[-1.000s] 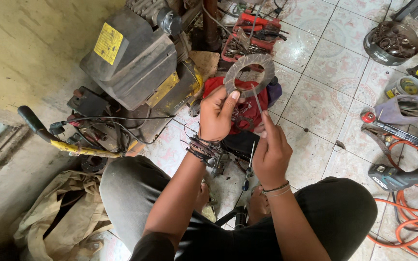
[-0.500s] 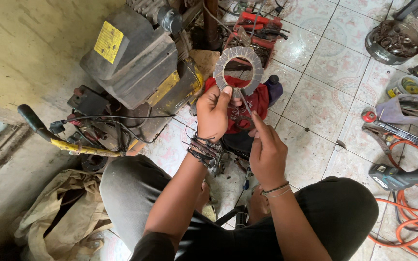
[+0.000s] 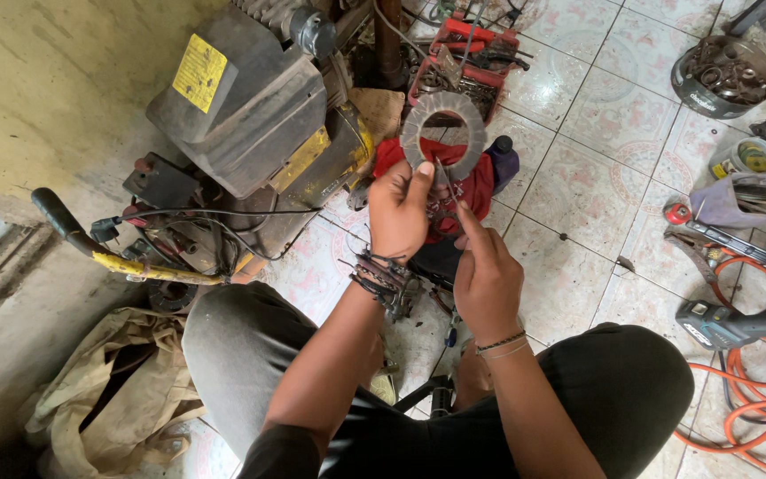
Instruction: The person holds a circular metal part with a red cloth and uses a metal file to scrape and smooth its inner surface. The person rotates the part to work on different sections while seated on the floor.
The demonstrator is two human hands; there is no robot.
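A flat grey ring-shaped disc, toothed along its edges, is held upright above the tiled floor by the left hand. The lower rim of the disc is pinched between the thumb and the curled fingers of that hand. A bundle of dark bands is worn around the left wrist.

A thin metal tool is gripped in the right hand, its fingers closed around the shaft and the forefinger laid along it. The tip of the tool is pointed up to the lower edge of the disc, just beside the left thumb; whether it actually touches the disc cannot be told.

Behind the disc, a red cloth is seen lying on the floor, and a red tray of tools is placed beyond it. A dark grey machine with a yellow label is stood to the left, close to the wall, with a yellow-handled frame and loose black wires below it. A tan sack is crumpled at the lower left.

To the right, well apart from the hands, a round tin of metal parts, a coiled orange hose and a dark power tool are spread over the tiles. The person's knees, clad in dark trousers, are seen at the bottom.
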